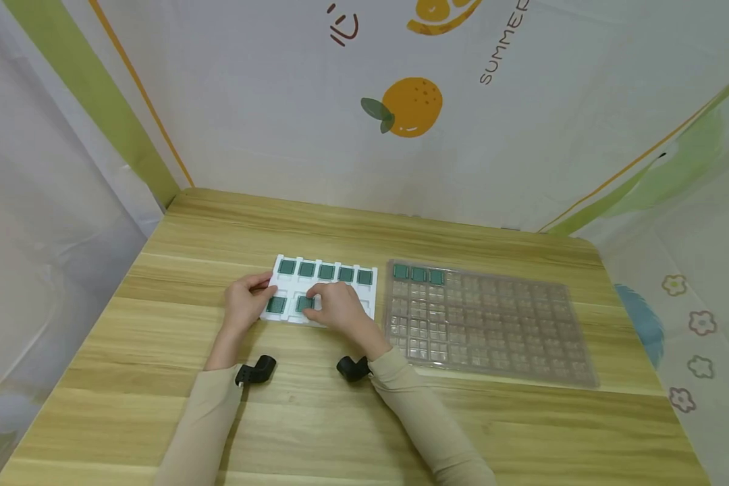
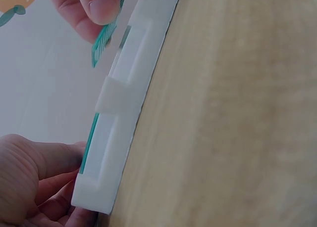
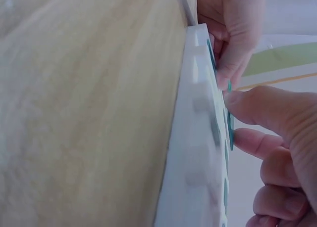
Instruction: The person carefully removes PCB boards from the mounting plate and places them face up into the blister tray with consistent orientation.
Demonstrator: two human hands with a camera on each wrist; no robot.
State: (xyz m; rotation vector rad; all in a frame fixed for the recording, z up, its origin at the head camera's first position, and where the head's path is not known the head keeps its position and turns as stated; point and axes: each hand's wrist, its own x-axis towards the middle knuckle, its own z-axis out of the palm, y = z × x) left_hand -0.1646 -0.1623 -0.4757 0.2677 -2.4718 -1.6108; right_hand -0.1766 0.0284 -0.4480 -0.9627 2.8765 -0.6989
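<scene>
While the fingers of the right hand (image 1: 340, 307) pinch a square green chip (image 1: 304, 304) by its edges, thumb on one side and index finger opposite, the left hand (image 1: 243, 304) grips the left end of a white tray (image 1: 290, 284). Seen from the left wrist, the pinched chip is slanted and clear of the tray, directly above its near row. Just left of the right fingers, beside the left thumb, a near-row chip (image 1: 276, 305) sits in its pocket. Beyond the right fingers, a far row of five chips (image 1: 326, 271) occupies the same tray. To the right of these fingers, a clear compartmented tray (image 1: 522, 327) lies flat on the wood-grained surface (image 1: 304, 425); three further chips (image 1: 418, 274) fill adjoining compartments at its far left corner. Nearer the wearer than the fingers, a black wrist device (image 1: 258, 370) projects from the left sleeve (image 1: 200, 422). Well beyond both hands hangs a pale curtain (image 1: 249, 101) printed with an orange (image 1: 414, 108).
</scene>
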